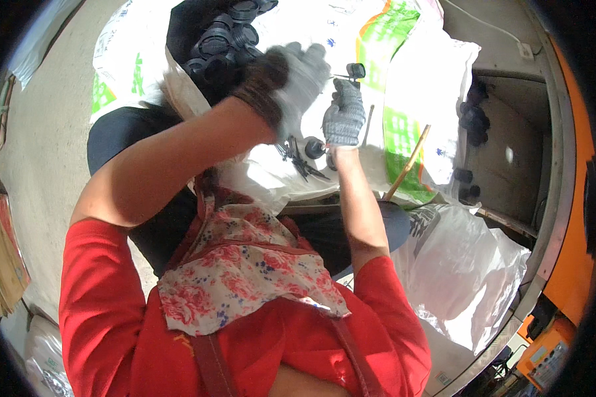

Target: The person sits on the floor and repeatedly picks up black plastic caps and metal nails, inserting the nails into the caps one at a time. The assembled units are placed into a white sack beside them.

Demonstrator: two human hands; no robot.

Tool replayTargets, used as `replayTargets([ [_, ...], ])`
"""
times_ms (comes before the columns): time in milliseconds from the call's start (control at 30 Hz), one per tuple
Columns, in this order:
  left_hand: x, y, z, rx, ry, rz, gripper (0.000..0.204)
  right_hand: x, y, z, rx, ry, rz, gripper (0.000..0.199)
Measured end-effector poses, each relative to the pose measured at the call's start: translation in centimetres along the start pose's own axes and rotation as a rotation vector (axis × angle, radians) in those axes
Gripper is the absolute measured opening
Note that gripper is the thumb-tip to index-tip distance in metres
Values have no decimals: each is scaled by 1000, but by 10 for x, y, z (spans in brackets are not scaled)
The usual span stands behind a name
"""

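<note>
My right hand (pixel 344 116), in a grey knit glove, is closed with its fingers curled. At its fingertips is a small round black plastic part (pixel 355 71) with a thin dark piece beside it. My left hand (pixel 301 83), gloved in grey with a dark cuff, is in the air just left of the right one; motion smears its fingers, so their hold is unclear. Left of it lies a pile of round black plastic parts (pixel 218 43). Below the hands, thin black plastic scraps (pixel 301 162) and another round black part (pixel 314 147) rest on a white sack (pixel 271 173).
A wooden stick (pixel 407 164) leans across the green-printed area of the sack. More black parts (pixel 473 119) lie in a grey recess at the right. Crumpled clear plastic (pixel 457 271) is near my right knee. Orange machinery (pixel 546 354) stands at the lower right, cardboard (pixel 3 255) at the far left.
</note>
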State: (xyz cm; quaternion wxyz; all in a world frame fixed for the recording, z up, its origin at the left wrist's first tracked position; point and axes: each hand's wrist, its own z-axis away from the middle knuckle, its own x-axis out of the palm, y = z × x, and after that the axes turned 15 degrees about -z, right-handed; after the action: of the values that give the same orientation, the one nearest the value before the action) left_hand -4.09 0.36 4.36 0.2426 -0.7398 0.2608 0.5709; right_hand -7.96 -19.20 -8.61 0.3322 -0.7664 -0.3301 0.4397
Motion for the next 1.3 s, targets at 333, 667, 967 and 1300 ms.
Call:
replayTargets([
  [333,28,-26,11,-188,167,50,51,-43,140,72,514,-1243,914,27],
  [667,48,23,16,-135,-22,380,64,-54,-30,6,240,-675,275,17],
  [967,37,15,-15,-288,-412,843,36,-108,-54,2,788,-232,-527,56],
  [1300,53,35,-13,-338,-631,1774,39,-67,-54,17,171,-381,-86,28],
])
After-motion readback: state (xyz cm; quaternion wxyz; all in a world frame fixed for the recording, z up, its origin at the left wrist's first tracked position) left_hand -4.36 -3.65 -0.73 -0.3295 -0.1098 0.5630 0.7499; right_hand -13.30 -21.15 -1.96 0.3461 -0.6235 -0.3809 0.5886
